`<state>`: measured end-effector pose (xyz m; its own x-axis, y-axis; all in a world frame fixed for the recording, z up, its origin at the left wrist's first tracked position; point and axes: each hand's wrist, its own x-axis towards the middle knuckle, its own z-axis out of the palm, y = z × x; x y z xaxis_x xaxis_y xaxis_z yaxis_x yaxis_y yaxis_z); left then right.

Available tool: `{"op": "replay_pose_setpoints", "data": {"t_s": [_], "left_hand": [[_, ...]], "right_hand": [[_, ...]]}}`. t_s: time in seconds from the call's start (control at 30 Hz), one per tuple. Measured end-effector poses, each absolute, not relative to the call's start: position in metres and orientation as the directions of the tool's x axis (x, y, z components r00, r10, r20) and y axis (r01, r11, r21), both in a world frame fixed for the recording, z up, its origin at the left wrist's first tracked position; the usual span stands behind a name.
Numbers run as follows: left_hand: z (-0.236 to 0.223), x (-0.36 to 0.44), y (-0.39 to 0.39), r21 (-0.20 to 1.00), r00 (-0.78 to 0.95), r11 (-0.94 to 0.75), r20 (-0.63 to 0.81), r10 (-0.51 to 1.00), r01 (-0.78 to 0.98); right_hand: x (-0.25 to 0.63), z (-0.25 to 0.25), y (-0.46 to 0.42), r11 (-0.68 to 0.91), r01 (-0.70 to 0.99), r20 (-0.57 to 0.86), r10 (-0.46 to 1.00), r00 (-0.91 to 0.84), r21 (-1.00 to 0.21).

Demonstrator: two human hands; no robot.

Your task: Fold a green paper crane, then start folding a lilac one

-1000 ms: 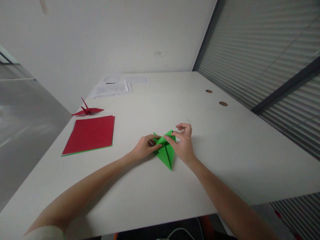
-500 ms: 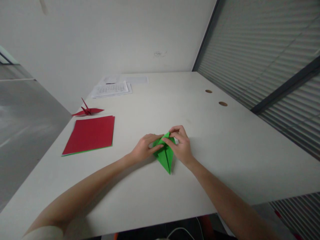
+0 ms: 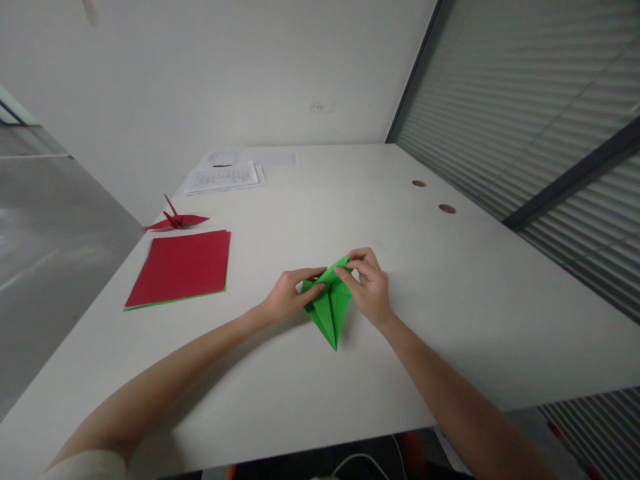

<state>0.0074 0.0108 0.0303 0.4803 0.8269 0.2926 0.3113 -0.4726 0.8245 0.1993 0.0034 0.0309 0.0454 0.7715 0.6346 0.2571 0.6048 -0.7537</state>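
Green folded paper (image 3: 330, 315), pinched from both sides

White table (image 3: 280, 413) fills most of the view, running back to a pale wall (image 3: 250, 73). Slatted blinds (image 3: 525, 100) along the right. Stack of red sheets (image 3: 180, 267) flat at the table's left, green edge showing beneath. Printed papers (image 3: 225, 177) overlap at the far left, near the wall.

The green folded paper sits centrally in the near part of the table, well apart from the stack, narrow point toward the person; whether its tip touches the surface, cannot tell. Left hand (image 3: 291, 293): thumb and fingers closed on its upper left part. Right hand (image 3: 371, 285): fingertips gripping the upper right corner.

Red paper crane (image 3: 176, 221) just beyond the stack. Smallest: two round holes (image 3: 447, 209) near the table's right edge.
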Motion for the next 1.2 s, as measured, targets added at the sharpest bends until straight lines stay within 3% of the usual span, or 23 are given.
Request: {"op": "replay_pose_setpoints", "data": {"t_s": [0.1,0.2,0.3,0.53,1.03,1.2], "left_hand": [[0.033,0.008,0.01,0.852,0.513,-0.444,0.26,0.818,0.277],[0.035,0.008,0.009,0.863,0.546,-0.439,0.249,0.8,0.249],[0.038,0.008,0.008,0.865,0.572,-0.45,0.259,0.778,0.22],[0.043,0.01,0.003,0.875,0.524,-0.437,0.276,0.805,0.21],[0.034,0.011,0.005,0.944,0.525,-0.291,0.171,0.834,0.154],[0.03,0.012,0.006,0.943,0.512,-0.285,0.161,0.844,0.172]], "right_hand": [[0.199,0.033,0.004,0.611,0.26,0.647,0.758,0.082,-0.748],[0.198,0.034,0.004,0.579,0.14,0.596,0.79,0.148,-0.803],[0.197,0.037,0.003,0.517,0.055,0.52,0.85,0.089,-0.854],[0.195,0.051,-0.003,0.492,0.039,0.491,0.87,-0.047,-0.869],[0.195,0.047,0.0,0.355,0.013,0.355,0.935,-0.018,-0.935],[0.194,0.046,-0.001,0.375,0.092,0.372,0.927,-0.041,-0.923]]}}
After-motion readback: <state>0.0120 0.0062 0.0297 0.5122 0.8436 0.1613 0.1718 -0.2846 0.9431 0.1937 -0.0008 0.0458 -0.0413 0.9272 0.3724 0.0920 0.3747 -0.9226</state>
